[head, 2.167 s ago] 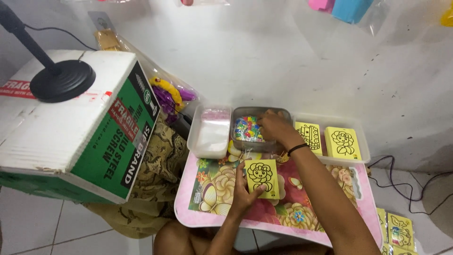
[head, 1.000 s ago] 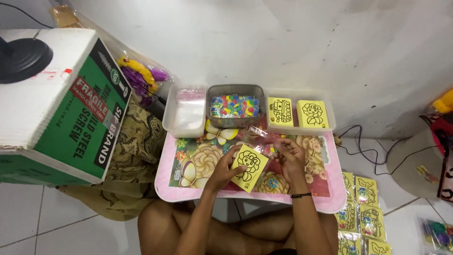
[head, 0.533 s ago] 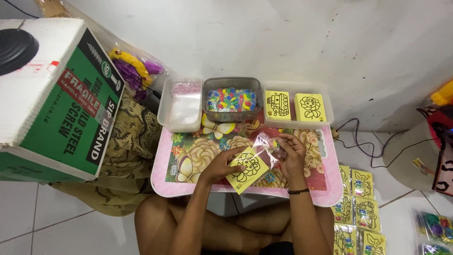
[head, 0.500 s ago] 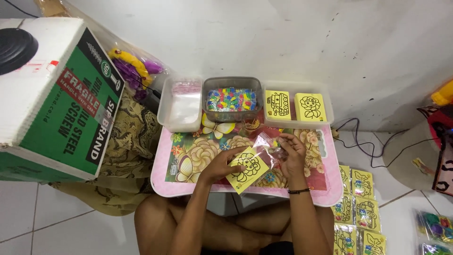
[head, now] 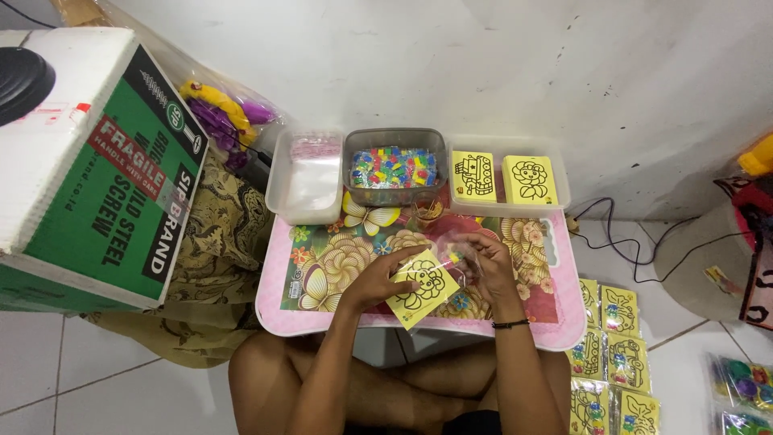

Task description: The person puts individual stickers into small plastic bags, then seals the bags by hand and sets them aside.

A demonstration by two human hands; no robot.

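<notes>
So here we're looking straight down at our own lap, legs crossed under a little pink floral tray table (head: 555,326). Our left hand (head: 377,278) comes in from the lower left with the forearm angled up, fingers curled onto the left edge of a yellow card with a black flower outline (head: 422,286), which sits tilted like a diamond just above the near edge of the table. Our right hand (head: 485,262) has a thin black band on the wrist and is bent inward, fingers pinched narrow on a small clear plastic bag (head: 456,251) right at the card's upper right corner. We can't tell if the card is already partly inside the bag, since the plastic is too see-through.

Counting stuff: three tubs line the far edge of the table against the wall. The left clear tub (head: 278,189) holds a stack of clear bags, the middle grey tub (head: 394,137) is full of small multicoloured packets, and the right clear tub (head: 507,145) holds two yellow outline cards side by side. A small brownish cup (head: 427,213) stands just in front of the grey tub. On the floor to our right lie at least six bagged yellow cards (head: 612,354), in two rough columns. A green and white cardboard box (head: 97,177) sits well off to our left.
</notes>
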